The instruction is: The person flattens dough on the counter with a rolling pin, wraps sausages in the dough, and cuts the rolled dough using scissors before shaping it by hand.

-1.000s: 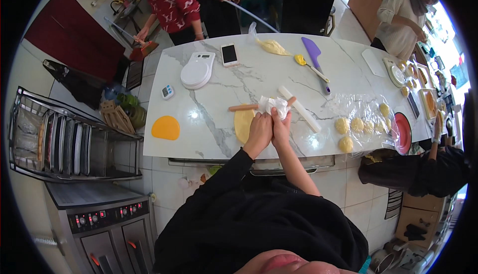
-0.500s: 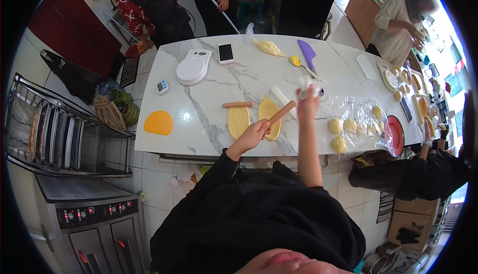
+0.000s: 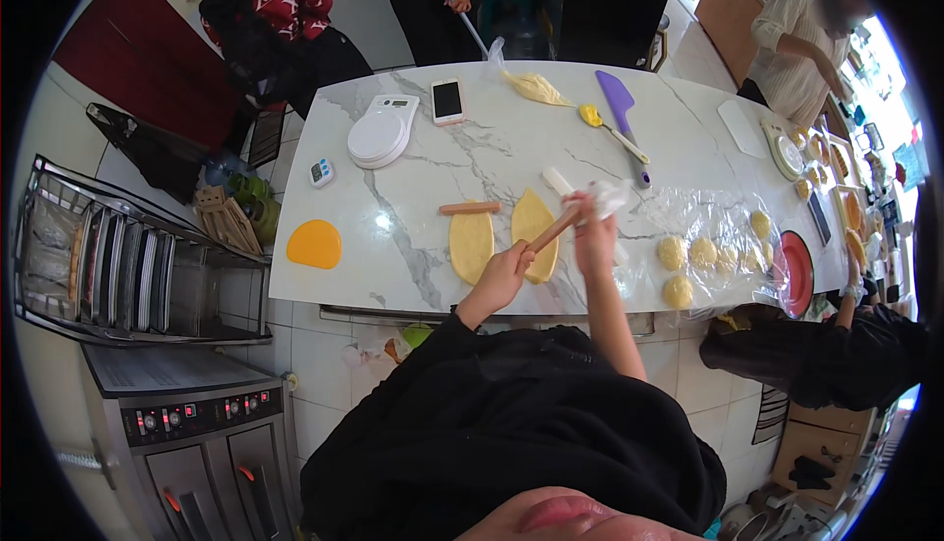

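So the slim brown wooden rolling pin (image 3: 553, 230) is right around the middle of the frame, slanting from lower left to upper right between your two hands. Your left hand (image 3: 500, 273) has its fingers wrapped round the lower end. Your right hand (image 3: 595, 239) is up at the other end, a little to the right, closed on a crumpled white tissue or cloth (image 3: 609, 197) that's bunched by the pin's tip. Your hands are apart, with the pin bridging them; can't tell exactly how your right fingers sit on the wood.

Just under the pin you've got a pale yellow pointed piece of flat dough (image 3: 534, 236), and left of that a pale yellow rounded piece of flat dough (image 3: 472, 248) with a short brown wooden rod (image 3: 470, 208) across its top end. A straight white bar (image 3: 558, 182) pokes out behind your right hand.

Right of centre, pale yellow round dough balls (image 3: 703, 252) sit under a clear crinkled plastic sheet (image 3: 657, 211), near a round red plate (image 3: 798, 280). Over in the left part is a flat orange-yellow rounded scraper (image 3: 314, 244).
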Demonstrator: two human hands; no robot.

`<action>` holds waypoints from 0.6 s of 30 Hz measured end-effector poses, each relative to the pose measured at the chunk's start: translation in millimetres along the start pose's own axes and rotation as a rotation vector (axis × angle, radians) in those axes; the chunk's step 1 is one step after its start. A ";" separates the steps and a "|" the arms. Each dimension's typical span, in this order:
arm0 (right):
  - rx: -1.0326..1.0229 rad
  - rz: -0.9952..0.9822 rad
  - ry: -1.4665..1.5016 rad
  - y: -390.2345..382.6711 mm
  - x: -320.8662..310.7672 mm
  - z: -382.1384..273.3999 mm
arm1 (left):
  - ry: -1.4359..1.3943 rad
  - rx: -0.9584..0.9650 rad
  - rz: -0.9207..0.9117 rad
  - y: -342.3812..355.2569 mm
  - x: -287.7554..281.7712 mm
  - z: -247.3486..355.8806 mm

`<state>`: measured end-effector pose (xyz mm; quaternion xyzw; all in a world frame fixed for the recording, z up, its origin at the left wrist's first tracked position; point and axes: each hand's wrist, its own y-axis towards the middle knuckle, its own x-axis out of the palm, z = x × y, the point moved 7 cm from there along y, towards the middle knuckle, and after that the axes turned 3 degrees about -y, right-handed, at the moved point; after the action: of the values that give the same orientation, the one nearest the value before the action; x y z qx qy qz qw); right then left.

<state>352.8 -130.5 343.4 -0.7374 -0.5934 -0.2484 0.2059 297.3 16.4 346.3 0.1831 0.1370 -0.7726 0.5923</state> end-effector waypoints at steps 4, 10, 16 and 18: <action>-0.098 0.179 0.037 27.2 -45.4 -34.5 | 0.334 0.194 0.323 25.0 -29.1 -10.8; -0.088 0.185 -0.002 18.8 -58.6 -34.7 | 0.644 0.210 0.330 77.1 -34.2 -35.8; -0.063 0.216 -0.141 1.2 -64.7 -36.0 | 0.706 0.125 0.232 82.1 -24.9 -51.5; -0.040 0.197 -0.190 -0.5 -65.8 -33.6 | 0.702 0.126 0.208 82.8 -25.5 -50.4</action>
<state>336.9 -201.4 329.8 -0.8162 -0.5298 -0.1678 0.1577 389.2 38.4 313.0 0.4857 0.2646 -0.6055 0.5722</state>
